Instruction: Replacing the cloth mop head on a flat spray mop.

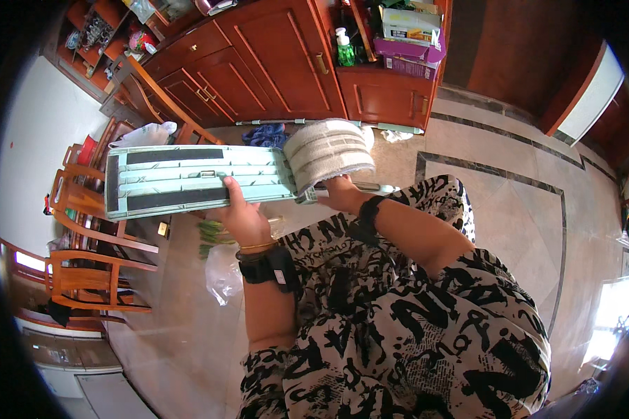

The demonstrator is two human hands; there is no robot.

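- The left hand [243, 218] grips the lower edge of a pale green mop plate [196, 180], thumb on its face, fingers clenched around the rim from behind.
- The plate is held up level, reaching left past those fingers; 2 black strips run along it.
- The right hand [341, 194] grasps the plate's right end, just below a striped mop pad [326, 152] curled up off it.
- Below the left fingers, a clear plastic bag [223, 272] lies on the tiled floor [503, 209].
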